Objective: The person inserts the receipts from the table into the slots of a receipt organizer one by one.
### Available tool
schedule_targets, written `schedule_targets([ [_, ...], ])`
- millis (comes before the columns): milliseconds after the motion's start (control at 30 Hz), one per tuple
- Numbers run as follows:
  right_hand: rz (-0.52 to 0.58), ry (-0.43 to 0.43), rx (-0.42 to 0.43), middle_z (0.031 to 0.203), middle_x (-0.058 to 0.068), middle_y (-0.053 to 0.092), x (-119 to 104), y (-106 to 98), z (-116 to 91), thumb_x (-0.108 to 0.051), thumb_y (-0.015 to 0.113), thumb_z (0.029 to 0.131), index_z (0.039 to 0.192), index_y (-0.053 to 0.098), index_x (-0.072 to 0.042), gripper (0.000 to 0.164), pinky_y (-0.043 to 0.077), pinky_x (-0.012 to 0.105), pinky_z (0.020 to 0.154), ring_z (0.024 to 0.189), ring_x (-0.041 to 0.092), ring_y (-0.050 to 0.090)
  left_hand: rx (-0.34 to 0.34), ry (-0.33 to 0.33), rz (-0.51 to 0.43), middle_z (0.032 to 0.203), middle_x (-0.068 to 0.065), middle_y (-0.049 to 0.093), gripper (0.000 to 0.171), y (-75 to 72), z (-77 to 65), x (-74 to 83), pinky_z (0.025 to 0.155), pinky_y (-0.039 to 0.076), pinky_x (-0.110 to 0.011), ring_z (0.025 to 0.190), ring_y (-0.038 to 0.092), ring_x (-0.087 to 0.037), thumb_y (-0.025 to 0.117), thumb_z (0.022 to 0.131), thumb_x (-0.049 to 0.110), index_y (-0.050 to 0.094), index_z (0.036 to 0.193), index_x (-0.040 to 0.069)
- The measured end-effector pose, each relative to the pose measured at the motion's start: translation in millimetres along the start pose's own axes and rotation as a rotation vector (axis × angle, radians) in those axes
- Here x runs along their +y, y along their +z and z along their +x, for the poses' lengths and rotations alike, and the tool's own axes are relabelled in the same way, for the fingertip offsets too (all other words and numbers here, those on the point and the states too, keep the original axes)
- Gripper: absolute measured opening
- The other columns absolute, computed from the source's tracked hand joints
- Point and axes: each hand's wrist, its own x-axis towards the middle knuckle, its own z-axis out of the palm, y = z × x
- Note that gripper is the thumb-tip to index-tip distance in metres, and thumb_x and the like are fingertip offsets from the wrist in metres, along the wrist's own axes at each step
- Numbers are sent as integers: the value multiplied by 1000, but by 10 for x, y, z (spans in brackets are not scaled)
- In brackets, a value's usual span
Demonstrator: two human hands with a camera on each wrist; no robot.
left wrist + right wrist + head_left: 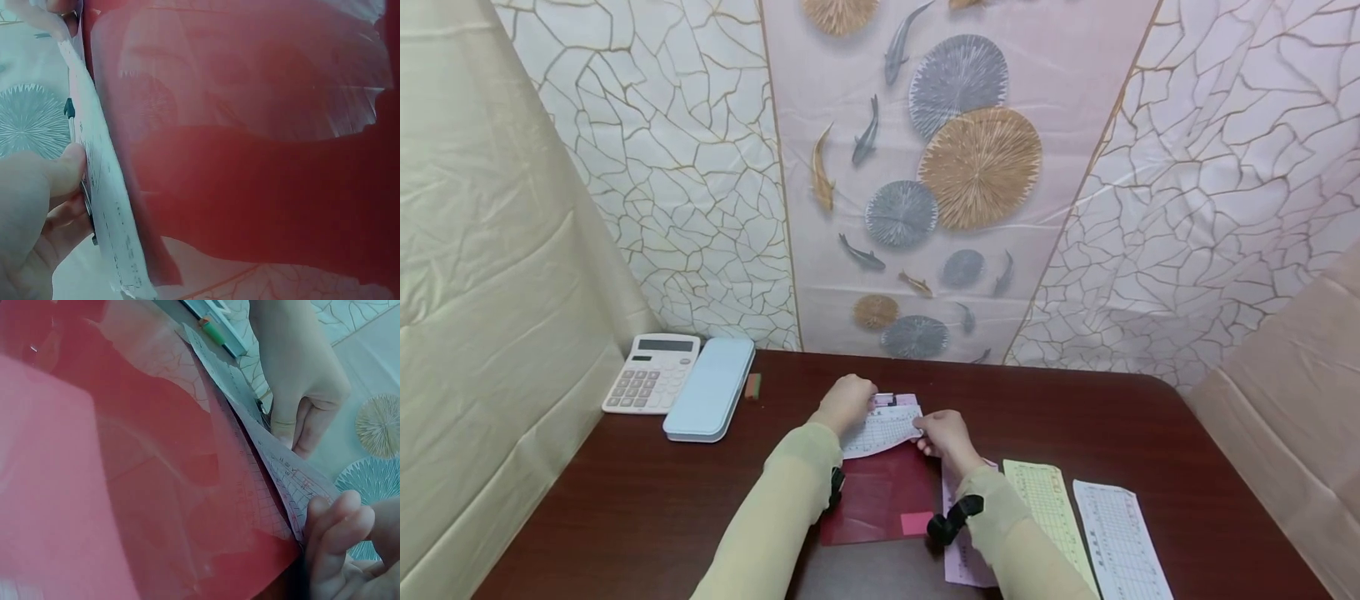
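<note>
A translucent red file folder (pixel 880 496) lies in the middle of the table, with a black-and-silver clip (pixel 886 400) at its far edge. A white printed form (pixel 880 432) covers the folder's far end, its near edge curving up. My left hand (pixel 846 402) is at the clip end; in the left wrist view its thumb and fingers pinch the edge there beside the form (pixel 115 206). With thumb and fingers, my right hand (pixel 949 435) pinches the form's right edge. Printed grid lines show through the red film (pixel 250 494) in the right wrist view.
Right of the folder lie a pink form (pixel 962 558) partly under my right forearm, a yellow form (pixel 1047 504) and a white-blue form (pixel 1123 542). Back left are a calculator (pixel 651 379), a light blue case (pixel 711 392) and a small green-and-brown eraser-like block (pixel 752 386). A patterned curtain (pixel 917 275) hangs behind.
</note>
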Motion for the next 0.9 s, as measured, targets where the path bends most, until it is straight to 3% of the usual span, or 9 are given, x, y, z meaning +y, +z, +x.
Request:
schedule_targets([
  [267,-47,-51,35,50,1,54,-28,6,-8,-8,56,88,86,65,10,20,34,14,38,38,4,40,-18,7,39,80,1,64,18,-23,-4,31,79,51,-31,83,59,-14,58,91,5,67,78,14],
  [500,-28,-64,50,51,0,54,-56,57,30,-8,57,89,93,65,11,21,34,14,38,39,3,40,-7,18,63,87,-1,67,15,-36,-28,20,86,51,-33,92,62,-17,59,92,9,69,83,14],
  [733,-25,-79,80,49,-1,51,-51,105,73,-10,57,89,93,65,11,23,37,15,39,40,4,43,10,46,121,78,1,63,18,-9,-27,23,78,51,-30,85,59,-16,64,86,5,62,71,15],
  [900,-37,-74,90,49,-1,50,-41,103,87,-11,57,89,92,66,10,23,37,16,39,40,4,43,31,77,168,75,2,64,18,2,-35,28,76,52,-28,82,60,-15,65,85,5,63,71,15],
])
